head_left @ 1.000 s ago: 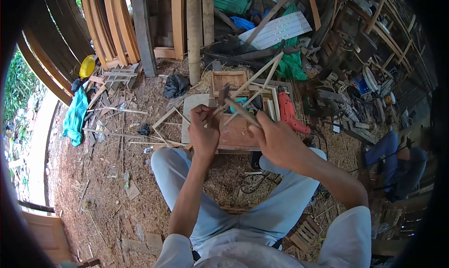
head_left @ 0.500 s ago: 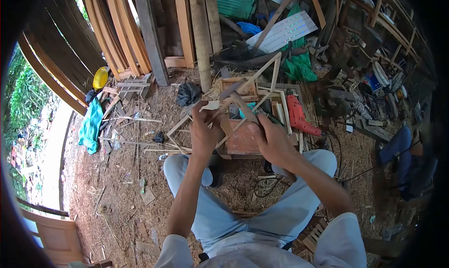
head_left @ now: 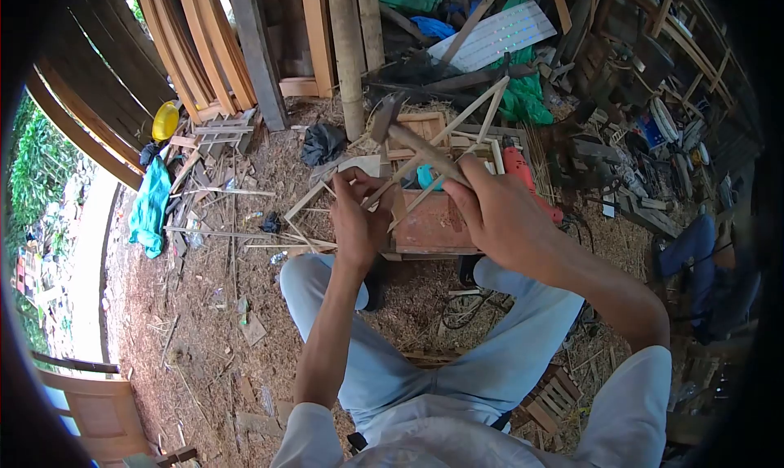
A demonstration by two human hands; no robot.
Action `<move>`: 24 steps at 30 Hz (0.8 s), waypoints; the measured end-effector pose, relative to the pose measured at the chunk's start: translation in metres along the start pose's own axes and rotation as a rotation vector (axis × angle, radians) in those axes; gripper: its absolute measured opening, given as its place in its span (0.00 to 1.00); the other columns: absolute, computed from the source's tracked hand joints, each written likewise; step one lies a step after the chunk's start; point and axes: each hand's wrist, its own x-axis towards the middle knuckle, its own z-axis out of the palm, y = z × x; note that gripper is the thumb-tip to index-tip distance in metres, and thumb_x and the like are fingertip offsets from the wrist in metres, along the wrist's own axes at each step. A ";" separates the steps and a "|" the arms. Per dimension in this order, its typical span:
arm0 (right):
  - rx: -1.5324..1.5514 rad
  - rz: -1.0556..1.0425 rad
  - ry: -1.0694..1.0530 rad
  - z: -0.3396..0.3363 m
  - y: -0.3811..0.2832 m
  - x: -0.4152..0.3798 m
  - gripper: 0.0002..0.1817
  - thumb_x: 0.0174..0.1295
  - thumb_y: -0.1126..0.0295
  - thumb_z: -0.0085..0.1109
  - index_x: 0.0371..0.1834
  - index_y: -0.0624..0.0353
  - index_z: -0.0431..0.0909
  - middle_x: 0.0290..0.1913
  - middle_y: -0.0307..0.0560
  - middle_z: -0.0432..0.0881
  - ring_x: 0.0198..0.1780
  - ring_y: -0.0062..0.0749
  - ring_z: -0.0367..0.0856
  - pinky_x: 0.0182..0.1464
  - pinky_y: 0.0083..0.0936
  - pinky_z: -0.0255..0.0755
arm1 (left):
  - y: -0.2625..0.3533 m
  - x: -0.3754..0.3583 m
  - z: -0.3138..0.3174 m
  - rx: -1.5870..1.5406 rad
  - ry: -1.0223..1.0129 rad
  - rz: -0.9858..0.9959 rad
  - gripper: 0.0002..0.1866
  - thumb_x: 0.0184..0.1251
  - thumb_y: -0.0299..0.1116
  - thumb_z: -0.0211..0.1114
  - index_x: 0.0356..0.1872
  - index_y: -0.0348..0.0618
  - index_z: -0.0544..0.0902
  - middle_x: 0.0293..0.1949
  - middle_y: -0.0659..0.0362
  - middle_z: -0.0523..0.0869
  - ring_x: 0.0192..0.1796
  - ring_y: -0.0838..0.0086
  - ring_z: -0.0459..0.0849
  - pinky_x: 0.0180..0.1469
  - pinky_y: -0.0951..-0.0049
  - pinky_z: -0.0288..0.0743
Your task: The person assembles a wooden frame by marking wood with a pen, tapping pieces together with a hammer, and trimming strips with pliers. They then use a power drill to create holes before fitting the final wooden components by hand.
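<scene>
Wooden frame [head_left: 469, 114] of thin strips is in front of the seated person, gripped near its lower side and running up to a pointed corner on the far side. Starting from the left, a teal bag [head_left: 149, 215] lies on the shaving-strewn floor [head_left: 204, 305], with a black plastic bag [head_left: 323, 144] farther along, near the foot of a round post [head_left: 346, 76]. Just beside the left hand [head_left: 359, 223], more thin strips [head_left: 304, 202] meet at an angle; whether they join the frame I cannot tell. That hand has its fingers pinched on the frame. Above it is the head of a hammer [head_left: 425, 152], and beyond that a shallow wooden box [head_left: 425, 128]. A low reddish tabletop [head_left: 433, 227] sits under the work. The right hand [head_left: 502, 215] is closed around the hammer's handle. Partly hidden behind it is a red drill [head_left: 518, 167]. At the far right, another person's blue-clad leg [head_left: 690, 251] shows in shadow.
</scene>
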 end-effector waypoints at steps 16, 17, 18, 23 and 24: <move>-0.085 -0.047 0.016 -0.004 -0.008 -0.006 0.14 0.73 0.64 0.46 0.41 0.68 0.65 0.16 0.61 0.74 0.21 0.61 0.77 0.24 0.50 0.67 | 0.004 0.000 0.002 0.024 0.006 0.010 0.23 0.58 0.22 0.71 0.45 0.37 0.64 0.34 0.49 0.87 0.39 0.68 0.88 0.41 0.71 0.80; -0.048 -0.022 0.027 -0.005 -0.013 -0.007 0.15 0.73 0.63 0.43 0.42 0.69 0.66 0.17 0.61 0.76 0.23 0.61 0.79 0.26 0.51 0.71 | 0.005 0.001 0.002 0.055 -0.004 0.000 0.23 0.58 0.22 0.71 0.45 0.37 0.64 0.34 0.49 0.86 0.40 0.68 0.88 0.41 0.72 0.80; -0.043 -0.022 0.023 0.000 -0.005 -0.008 0.15 0.73 0.63 0.43 0.42 0.69 0.66 0.17 0.61 0.76 0.23 0.61 0.79 0.26 0.51 0.71 | 0.006 -0.001 0.000 0.090 -0.014 -0.012 0.23 0.58 0.22 0.71 0.45 0.37 0.64 0.34 0.49 0.86 0.40 0.68 0.88 0.41 0.72 0.80; -0.093 0.027 0.026 -0.004 -0.001 -0.004 0.14 0.73 0.64 0.46 0.41 0.68 0.66 0.16 0.61 0.74 0.21 0.61 0.77 0.24 0.50 0.66 | -0.009 -0.005 0.006 -0.044 0.029 -0.032 0.21 0.57 0.21 0.69 0.43 0.38 0.64 0.33 0.48 0.87 0.37 0.59 0.88 0.38 0.68 0.80; -0.093 0.027 0.025 -0.010 -0.003 -0.004 0.14 0.73 0.64 0.46 0.41 0.68 0.66 0.16 0.61 0.74 0.21 0.61 0.77 0.24 0.50 0.66 | -0.005 -0.005 0.004 -0.020 0.010 -0.019 0.22 0.57 0.20 0.69 0.44 0.38 0.63 0.34 0.48 0.87 0.38 0.62 0.88 0.40 0.69 0.80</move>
